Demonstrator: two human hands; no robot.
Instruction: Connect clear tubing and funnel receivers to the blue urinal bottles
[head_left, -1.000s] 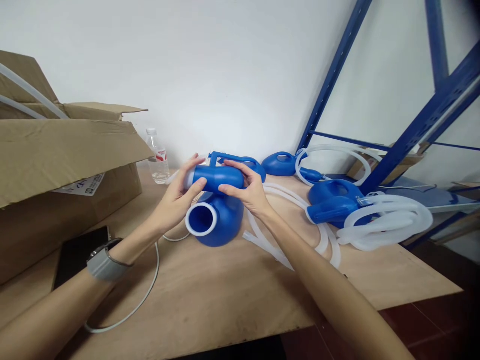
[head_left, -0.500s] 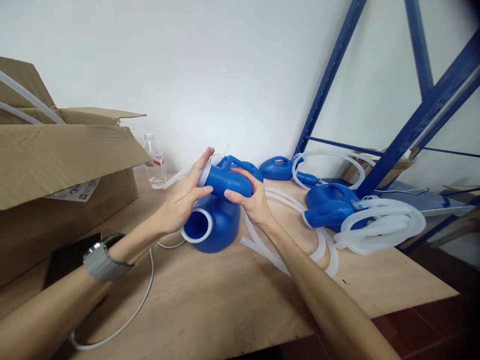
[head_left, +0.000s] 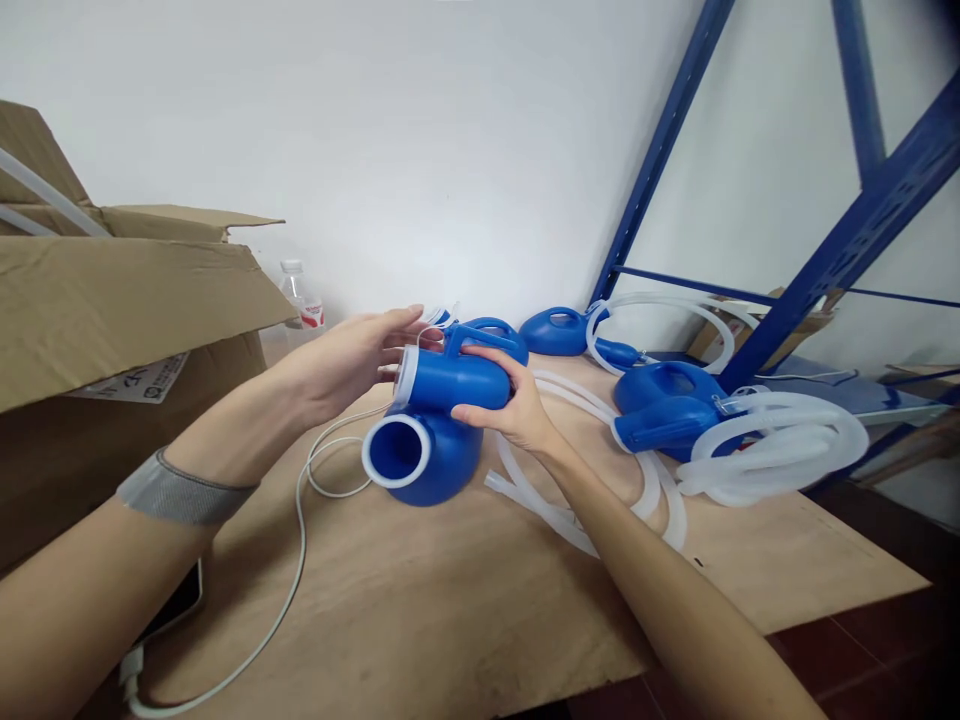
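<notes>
My right hand (head_left: 517,405) is wrapped round a blue plastic cylinder (head_left: 461,382) with a side handle and a white rim at its left end. My left hand (head_left: 352,360), fingers stretched out and open, is beside that white rim; whether its fingertips touch it is hidden. Just below the cylinder, a blue plastic bottle (head_left: 442,470) lies on the table, its wide white-rimmed mouth facing me. Behind the cylinder is another blue handled container (head_left: 499,335), partly covered.
On the wooden table (head_left: 390,620) lie more blue bottles (head_left: 664,405), coiled clear tubing (head_left: 780,450) and a white cable (head_left: 296,580) plugged into a dark device. A cardboard box (head_left: 127,310) and water bottle (head_left: 304,300) stand left. Blue shelving (head_left: 817,250) rises at right.
My left hand has come off the cylinder's white-rimmed end and moved slightly left, its palm turned and fingers spread. My right hand still holds the cylinder, nearly in place.
</notes>
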